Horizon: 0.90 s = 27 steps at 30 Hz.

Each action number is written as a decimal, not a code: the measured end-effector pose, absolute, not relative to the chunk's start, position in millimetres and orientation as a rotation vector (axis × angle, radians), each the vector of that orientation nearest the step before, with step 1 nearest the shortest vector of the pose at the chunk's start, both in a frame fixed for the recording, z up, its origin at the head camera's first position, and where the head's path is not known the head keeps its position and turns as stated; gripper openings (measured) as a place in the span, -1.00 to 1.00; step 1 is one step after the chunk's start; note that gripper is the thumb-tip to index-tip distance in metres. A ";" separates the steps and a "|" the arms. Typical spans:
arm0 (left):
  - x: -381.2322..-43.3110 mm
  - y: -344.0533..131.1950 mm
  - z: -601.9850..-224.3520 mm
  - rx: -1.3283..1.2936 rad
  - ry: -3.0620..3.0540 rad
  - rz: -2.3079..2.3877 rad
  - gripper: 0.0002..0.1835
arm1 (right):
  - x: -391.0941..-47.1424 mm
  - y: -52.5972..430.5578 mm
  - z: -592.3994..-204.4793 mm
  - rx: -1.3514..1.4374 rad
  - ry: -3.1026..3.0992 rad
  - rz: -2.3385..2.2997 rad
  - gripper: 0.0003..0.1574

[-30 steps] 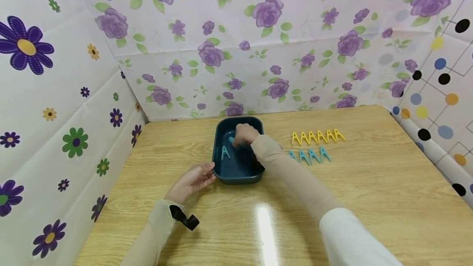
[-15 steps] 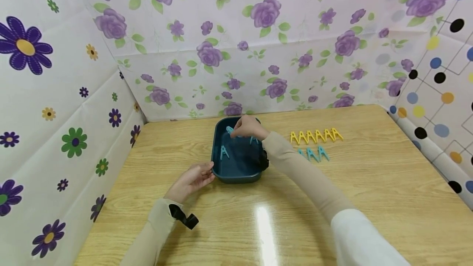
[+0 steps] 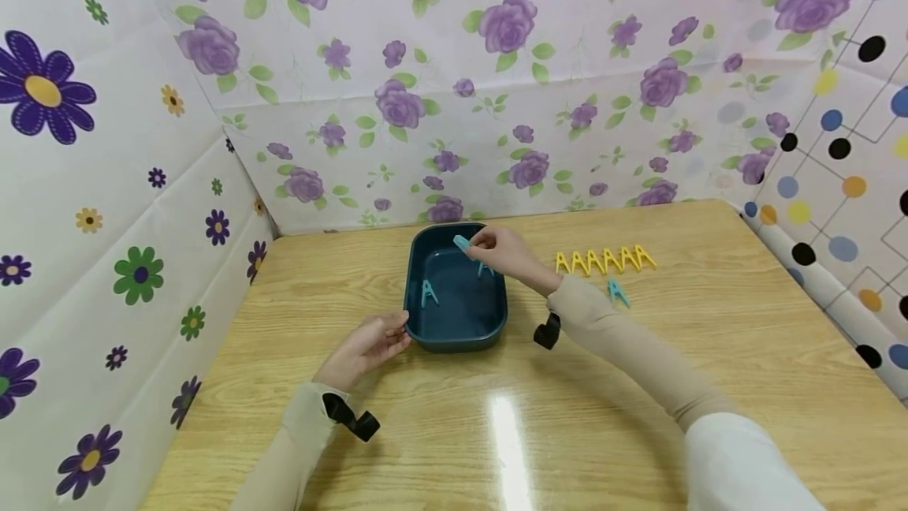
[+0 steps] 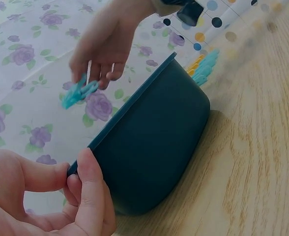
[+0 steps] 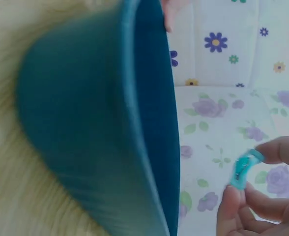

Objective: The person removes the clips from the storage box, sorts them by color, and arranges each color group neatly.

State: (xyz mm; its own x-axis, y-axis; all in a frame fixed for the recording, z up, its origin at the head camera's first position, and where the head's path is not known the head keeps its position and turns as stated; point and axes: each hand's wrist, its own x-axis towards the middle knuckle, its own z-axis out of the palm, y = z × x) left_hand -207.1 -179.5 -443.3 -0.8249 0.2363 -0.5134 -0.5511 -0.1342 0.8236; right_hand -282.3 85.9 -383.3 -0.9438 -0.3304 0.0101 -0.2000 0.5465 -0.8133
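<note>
A dark teal plastic bin (image 3: 461, 345) stands on the table. My left hand (image 3: 369, 349) pinches its near left rim between thumb and fingers, as the left wrist view shows closely. Above the far right part of the bin, my right hand (image 3: 507, 252) pinches a light blue clothespin (image 3: 462, 243) by fingers and thumb. This same clothespin (image 5: 243, 169) appears between the fingertips in the right wrist view. Inside the bin lie a blue clothespin (image 3: 429, 293) at the left and another blue clothespin (image 3: 485, 269) at the right, partly under the hand.
Right of the bin, several yellow clothespins (image 3: 607, 260) form a row on the wooden table (image 3: 709, 322). One blue clothespin (image 3: 618, 292) shows in front of them; the right arm covers others. Floral cloth (image 3: 397, 156) hangs behind the table.
My right hand has risen from inside the bin with the blue clothespin and shifted right, uncovering the bin's interior. The left hand has stayed on the rim.
</note>
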 end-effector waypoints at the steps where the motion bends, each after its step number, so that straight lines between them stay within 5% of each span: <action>1: -207.0 -179.6 -443.1 -0.352 1.628 2.002 -0.82 | -279.4 89.5 -383.6 -0.459 2.634 -1.379 -0.67; 27: -205.6 -177.2 -441.6 -0.319 1.615 1.998 -0.85 | -231.4 193.6 -418.5 -0.209 2.733 -1.342 -0.64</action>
